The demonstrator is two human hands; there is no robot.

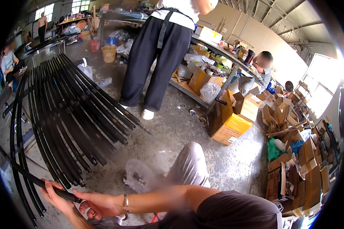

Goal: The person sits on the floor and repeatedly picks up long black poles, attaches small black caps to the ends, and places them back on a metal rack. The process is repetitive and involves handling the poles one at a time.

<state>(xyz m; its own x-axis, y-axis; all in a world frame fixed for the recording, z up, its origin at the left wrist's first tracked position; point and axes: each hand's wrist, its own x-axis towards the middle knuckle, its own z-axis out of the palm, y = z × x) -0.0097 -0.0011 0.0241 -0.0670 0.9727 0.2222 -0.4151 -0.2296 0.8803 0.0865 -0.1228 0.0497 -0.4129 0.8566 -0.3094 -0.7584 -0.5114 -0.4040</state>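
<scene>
A long black rod [30,176] slants in from the left edge of the view, its thick end at the lower left. My left hand [58,197] is closed around the rod a little way back from that end. At the tip, my right hand [97,202] has its fingers curled in, with thumb and forefinger against the rod's end; a metal bracelet [126,203] circles that wrist. Just beyond my hands, many similar black rods [70,110] lie side by side in a raised, fanned row, their near ends toward me. Two more rods [17,149] lie to the left.
A person in dark trousers [156,57] stands ahead by a cluttered workbench [225,51]. A clear plastic bag [139,173] lies on the floor beyond my right forearm. Cartons [233,122] stand right of centre, with more boxes [294,179] piled at the right. Other people sit or stand farther off.
</scene>
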